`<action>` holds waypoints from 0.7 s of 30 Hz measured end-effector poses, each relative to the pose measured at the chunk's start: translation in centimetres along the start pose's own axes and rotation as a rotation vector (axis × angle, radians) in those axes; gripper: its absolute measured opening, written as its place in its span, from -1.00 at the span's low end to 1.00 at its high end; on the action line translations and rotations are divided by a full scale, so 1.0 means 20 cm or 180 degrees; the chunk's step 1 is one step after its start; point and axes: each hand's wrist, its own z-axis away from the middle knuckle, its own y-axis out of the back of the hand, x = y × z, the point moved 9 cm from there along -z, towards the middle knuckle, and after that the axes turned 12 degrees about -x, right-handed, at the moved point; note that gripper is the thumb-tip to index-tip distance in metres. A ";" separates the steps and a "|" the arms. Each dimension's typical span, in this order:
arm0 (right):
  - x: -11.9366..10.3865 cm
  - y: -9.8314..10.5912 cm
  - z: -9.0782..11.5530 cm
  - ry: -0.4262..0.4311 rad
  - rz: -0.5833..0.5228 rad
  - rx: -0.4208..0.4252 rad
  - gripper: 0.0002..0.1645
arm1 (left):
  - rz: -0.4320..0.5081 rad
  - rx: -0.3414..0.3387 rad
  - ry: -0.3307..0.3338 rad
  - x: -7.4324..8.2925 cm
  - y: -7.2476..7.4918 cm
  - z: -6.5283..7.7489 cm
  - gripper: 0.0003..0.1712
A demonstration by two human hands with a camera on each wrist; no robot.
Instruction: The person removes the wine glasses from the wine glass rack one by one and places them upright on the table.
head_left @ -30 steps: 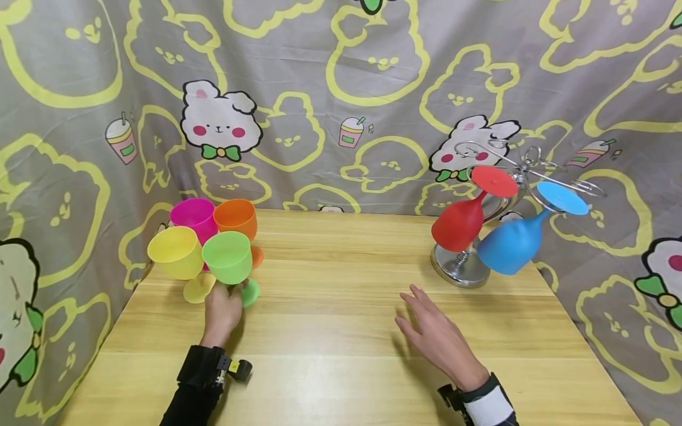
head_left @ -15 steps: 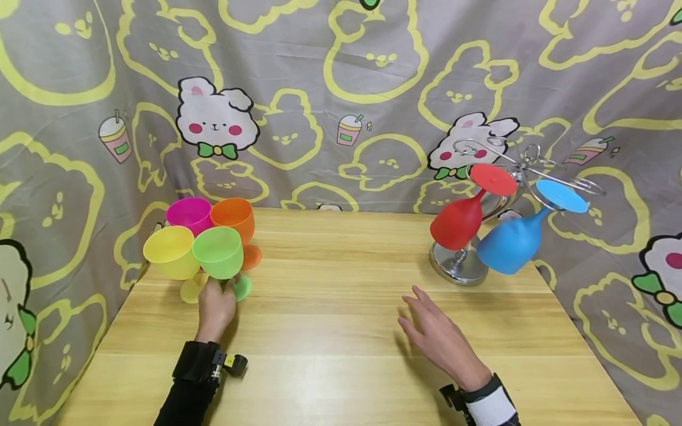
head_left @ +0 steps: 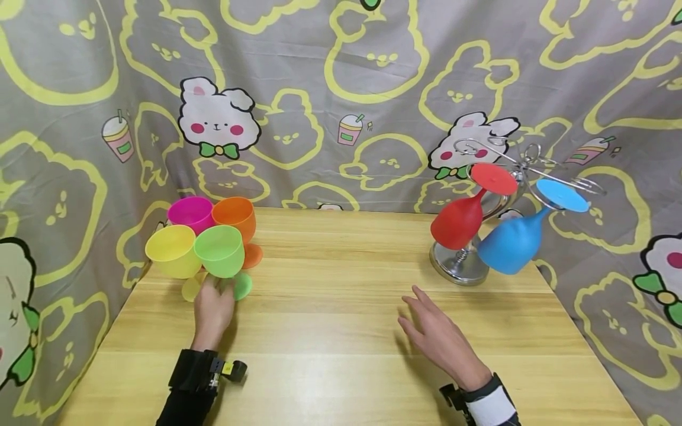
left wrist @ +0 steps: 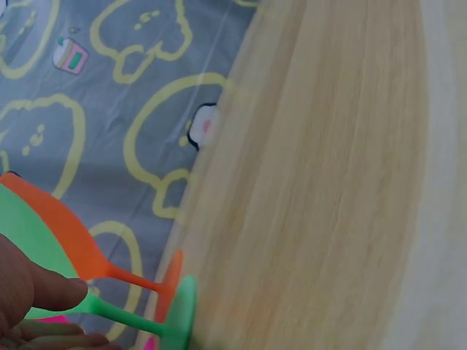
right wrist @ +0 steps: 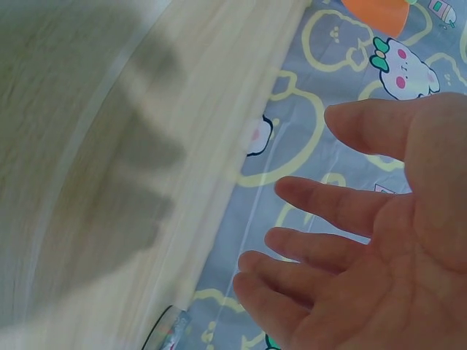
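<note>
A green goblet (head_left: 219,251) stands upright on the table at the left, nearest the front of a cluster. Just below its bowl is my left hand (head_left: 214,307). In the left wrist view the thumb (left wrist: 62,292) and fingers are apart beside the bowl and stem, with a gap between them; contact is hard to tell. A yellow goblet (head_left: 171,253), a magenta goblet (head_left: 192,214) and an orange goblet (head_left: 235,219) stand close around it. My right hand (head_left: 439,337) hovers over the table's right half, fingers extended, holding nothing.
A metal goblet rack (head_left: 459,272) stands at the back right. From its wire arms hang a red goblet (head_left: 457,223) and a blue goblet (head_left: 510,245), upside down and tilted. A patterned curtain (head_left: 298,59) borders the wooden table (head_left: 330,331) behind and at the sides.
The green goblet has shifted slightly left, closer to the yellow one, with my left hand at its stem. Since then the left hand has drawn back slightly. The right hand has stayed put.
</note>
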 end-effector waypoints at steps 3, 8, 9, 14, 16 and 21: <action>0.00 0.00 0.00 0.0018 -0.0015 0.0007 -0.38 | 0.0003 -0.0076 0.0013 0.01 0.00 0.05 -0.39; -0.01 0.00 0.00 0.0010 -0.0065 -0.0028 -0.33 | -0.0230 -0.0208 0.0069 0.01 -0.01 0.16 -0.27; -0.01 -0.01 -0.01 0.0006 -0.0077 -0.0034 -0.32 | -0.0296 -0.0243 0.0097 0.01 -0.02 0.18 -0.26; -0.03 -0.01 -0.02 0.0050 -0.0118 -0.0015 -0.34 | -0.0509 -0.0489 0.0259 0.05 -0.13 0.29 -0.16; -0.05 -0.02 -0.02 0.0085 -0.0134 -0.0002 -0.36 | -0.0537 -0.0589 0.0248 0.08 -0.19 0.32 -0.15; -0.09 -0.03 -0.03 0.0121 -0.0178 0.0029 -0.38 | -0.0833 -0.0602 -0.0147 0.23 -0.37 0.38 -0.25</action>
